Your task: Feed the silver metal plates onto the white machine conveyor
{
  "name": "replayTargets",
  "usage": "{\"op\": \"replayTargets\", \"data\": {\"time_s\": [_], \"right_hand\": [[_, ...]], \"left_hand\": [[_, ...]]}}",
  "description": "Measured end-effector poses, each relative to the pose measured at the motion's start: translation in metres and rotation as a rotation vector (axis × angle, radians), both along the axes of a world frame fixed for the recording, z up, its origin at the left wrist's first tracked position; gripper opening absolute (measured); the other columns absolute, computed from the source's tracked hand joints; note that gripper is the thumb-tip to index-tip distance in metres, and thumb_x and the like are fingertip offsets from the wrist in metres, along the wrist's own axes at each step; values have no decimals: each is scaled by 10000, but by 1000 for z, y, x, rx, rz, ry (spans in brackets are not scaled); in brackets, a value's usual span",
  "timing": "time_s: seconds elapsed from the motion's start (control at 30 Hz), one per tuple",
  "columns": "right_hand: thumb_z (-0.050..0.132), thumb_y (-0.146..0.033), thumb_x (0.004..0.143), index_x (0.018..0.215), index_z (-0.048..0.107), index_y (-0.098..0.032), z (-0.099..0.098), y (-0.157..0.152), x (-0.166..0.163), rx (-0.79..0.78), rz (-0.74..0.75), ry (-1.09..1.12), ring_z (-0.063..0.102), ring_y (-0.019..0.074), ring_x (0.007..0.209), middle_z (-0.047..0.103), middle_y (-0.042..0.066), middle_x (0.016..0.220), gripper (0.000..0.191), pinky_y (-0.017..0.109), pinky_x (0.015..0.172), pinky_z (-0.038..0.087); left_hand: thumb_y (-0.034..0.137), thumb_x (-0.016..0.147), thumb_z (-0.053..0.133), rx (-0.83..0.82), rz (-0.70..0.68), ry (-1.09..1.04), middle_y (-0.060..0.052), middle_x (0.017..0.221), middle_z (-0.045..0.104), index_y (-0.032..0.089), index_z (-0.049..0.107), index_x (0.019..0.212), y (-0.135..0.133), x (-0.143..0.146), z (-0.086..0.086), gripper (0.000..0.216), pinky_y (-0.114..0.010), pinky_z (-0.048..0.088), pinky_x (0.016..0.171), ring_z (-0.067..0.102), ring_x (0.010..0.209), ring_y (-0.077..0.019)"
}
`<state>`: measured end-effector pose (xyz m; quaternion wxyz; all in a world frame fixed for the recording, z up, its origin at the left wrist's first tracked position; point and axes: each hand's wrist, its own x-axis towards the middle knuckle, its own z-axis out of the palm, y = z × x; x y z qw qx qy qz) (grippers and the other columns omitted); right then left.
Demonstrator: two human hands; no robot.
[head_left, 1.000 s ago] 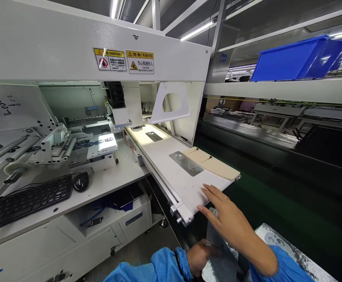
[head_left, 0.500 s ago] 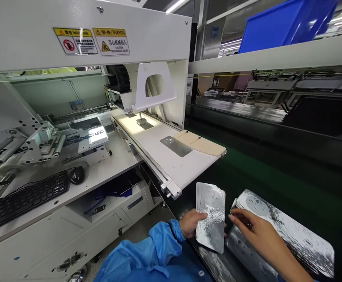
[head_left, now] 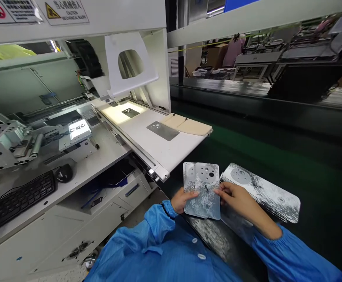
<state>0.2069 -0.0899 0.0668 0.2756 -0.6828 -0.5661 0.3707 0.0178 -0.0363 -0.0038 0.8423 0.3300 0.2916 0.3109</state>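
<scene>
My left hand (head_left: 182, 199) grips the left edge of a small stack of silvery marbled phone back covers (head_left: 202, 188), held upright and slightly fanned. My right hand (head_left: 238, 199) pinches the right edge of the same stack. Just right of it, a long row of the same covers (head_left: 261, 192) lies on the dark green conveyor (head_left: 291, 164). One grey cover (head_left: 162, 130) lies flat on the machine's white belt (head_left: 171, 152), and another (head_left: 130, 112) sits farther in under the light. Both my sleeves are blue.
A white machine housing with warning labels (head_left: 62, 8) hangs over the belt. A tan pad (head_left: 188, 125) lies at the belt's right edge. On the white bench at left are a black keyboard (head_left: 15, 199), a mouse (head_left: 63, 172) and a label feeder (head_left: 21, 143).
My right hand came back from the belt's end to the row of covers, then closed on the stack in my left hand. The view tilted down and swung right.
</scene>
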Motion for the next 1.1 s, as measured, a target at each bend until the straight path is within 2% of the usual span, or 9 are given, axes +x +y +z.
{"op": "replayTargets", "data": {"time_s": [0.13,0.33,0.63,0.93,1.1], "right_hand": [[493,-522,737,678,522,-256,2,0,3,-16,-39,27,634,200,559,616,-3,538,274,319,583,466],[491,-520,734,752,573,-245,4,0,4,-27,-52,66,628,177,546,621,-10,558,287,299,578,470],[481,-436,770,771,590,-228,8,-1,4,-25,-62,43,632,183,568,642,6,569,235,308,607,463],[475,-416,777,783,597,-237,10,-2,4,-24,-67,22,640,196,565,649,2,554,217,315,608,465],[484,-456,758,772,590,-242,9,-2,4,-4,-56,21,655,214,581,681,16,600,239,333,613,481]], "left_hand": [[350,440,895,-36,5,26,-69,815,726,117,707,904,0,0,2,552,-350,470,777,649,728,-205],[351,458,890,-13,0,42,-66,838,719,117,701,920,-2,1,6,552,-368,462,806,648,760,-216],[354,399,920,-31,17,54,-50,803,725,128,715,880,-3,1,13,570,-344,481,759,638,725,-192],[352,381,930,-45,22,47,-51,798,733,131,723,866,-4,2,11,572,-316,493,724,646,710,-182],[381,402,923,-18,4,29,-61,808,731,129,714,880,-3,2,5,579,-343,486,759,653,729,-201]]}}
